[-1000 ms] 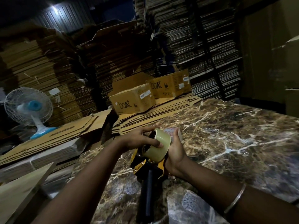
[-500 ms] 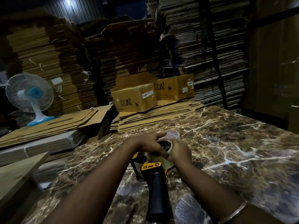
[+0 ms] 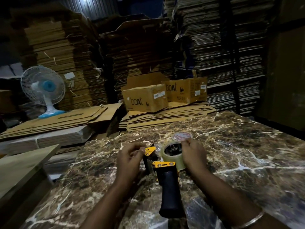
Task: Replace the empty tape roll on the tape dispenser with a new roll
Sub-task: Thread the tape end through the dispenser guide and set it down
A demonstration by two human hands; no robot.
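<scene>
On the marble table (image 3: 239, 146), the tape dispenser (image 3: 166, 176) carries the clear roll (image 3: 171, 156). The right hand (image 3: 194, 154) cups the roll at three o'clock; the left hand (image 3: 130, 157) pinches something at nine o'clock.

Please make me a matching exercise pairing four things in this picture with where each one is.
Things:
1. fan
2. tape roll
3. left hand
4. boat box

Places:
A. on the dispenser, under the right hand
B. on the flat cardboard stack beyond the table
C. on flattened cardboard at the far left
D. at the dispenser's yellow front flap

Pairs: 1-C, 2-A, 3-D, 4-B
</scene>
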